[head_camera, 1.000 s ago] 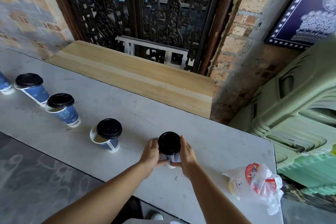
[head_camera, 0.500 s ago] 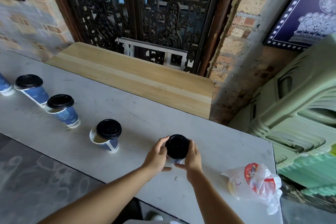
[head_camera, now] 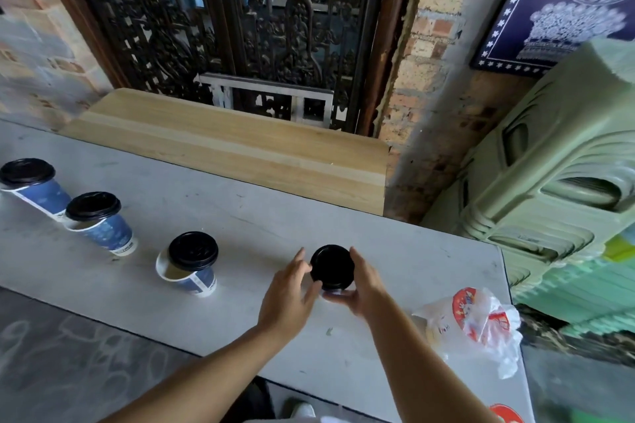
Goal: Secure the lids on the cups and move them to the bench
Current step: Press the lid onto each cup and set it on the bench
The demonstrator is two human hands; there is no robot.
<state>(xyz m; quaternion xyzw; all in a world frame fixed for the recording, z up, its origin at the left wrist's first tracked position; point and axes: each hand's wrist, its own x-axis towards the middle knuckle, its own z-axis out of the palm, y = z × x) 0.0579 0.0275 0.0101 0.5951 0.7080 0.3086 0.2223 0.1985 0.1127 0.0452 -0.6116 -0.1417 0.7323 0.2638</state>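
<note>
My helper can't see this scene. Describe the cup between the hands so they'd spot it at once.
Find the long grey table before the light wooden bench; blue paper cups with black plastic lids stand in a row along it. Take the rightmost cup, between the left hand and right hand. Its neighbours' lids sit askew over open mouths; its lid covers it fully.
</note>
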